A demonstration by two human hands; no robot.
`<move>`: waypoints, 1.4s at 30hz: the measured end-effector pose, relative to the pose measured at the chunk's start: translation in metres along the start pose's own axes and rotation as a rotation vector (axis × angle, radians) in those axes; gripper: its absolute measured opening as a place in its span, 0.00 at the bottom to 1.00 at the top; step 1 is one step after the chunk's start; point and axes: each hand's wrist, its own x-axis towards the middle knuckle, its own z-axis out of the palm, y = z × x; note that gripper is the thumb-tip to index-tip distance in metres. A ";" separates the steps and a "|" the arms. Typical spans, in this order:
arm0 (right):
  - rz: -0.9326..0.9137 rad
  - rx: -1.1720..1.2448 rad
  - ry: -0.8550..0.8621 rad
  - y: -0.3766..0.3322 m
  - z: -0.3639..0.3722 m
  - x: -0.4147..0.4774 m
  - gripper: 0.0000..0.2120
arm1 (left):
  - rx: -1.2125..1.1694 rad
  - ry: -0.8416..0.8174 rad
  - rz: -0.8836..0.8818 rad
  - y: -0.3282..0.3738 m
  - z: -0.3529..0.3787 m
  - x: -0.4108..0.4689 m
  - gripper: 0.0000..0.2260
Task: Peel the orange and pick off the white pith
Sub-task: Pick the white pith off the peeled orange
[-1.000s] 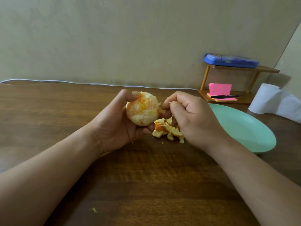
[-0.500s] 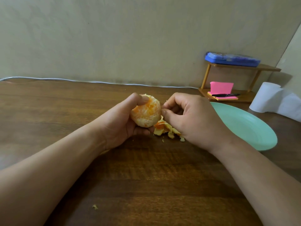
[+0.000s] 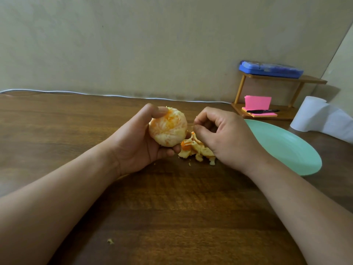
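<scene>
orange (image 3: 168, 129), peeled, centre frame, clamped in left hand (image 3: 137, 148) fingers. step: pith (image 3: 161, 131) removal. right hand (image 3: 227, 136) fingers pinched together just right of it, over peel pile (image 3: 196, 150); whether they hold anything cannot be told. next: pinch a strand, pull gently.

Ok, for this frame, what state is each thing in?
orange: peeled, patches of white pith remaining, gripped by the left hand.
right hand: fingers curled beside the orange; any pith pinched is too small to tell.
peel pile: loose on the table, partly under the right hand.
plate: empty.
tissue roll: partly unrolled.
blue case: closed.
</scene>
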 end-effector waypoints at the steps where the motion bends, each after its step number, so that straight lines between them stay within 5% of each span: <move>1: 0.021 -0.038 -0.014 0.001 0.000 0.000 0.06 | -0.019 0.002 -0.007 0.000 -0.001 0.000 0.26; 12: 0.020 0.012 -0.079 -0.013 0.012 -0.004 0.07 | -0.101 0.125 0.060 -0.004 0.001 0.006 0.18; 26: 0.067 -0.044 -0.169 -0.012 0.009 -0.003 0.08 | 0.211 0.210 0.082 -0.007 0.000 0.008 0.28; 36: 0.073 -0.132 -0.019 -0.015 0.022 -0.003 0.12 | 0.260 0.317 0.172 -0.017 0.006 0.014 0.39; 42: 0.058 -0.132 0.046 -0.015 0.025 -0.003 0.11 | 0.172 0.297 0.128 -0.016 0.010 0.013 0.19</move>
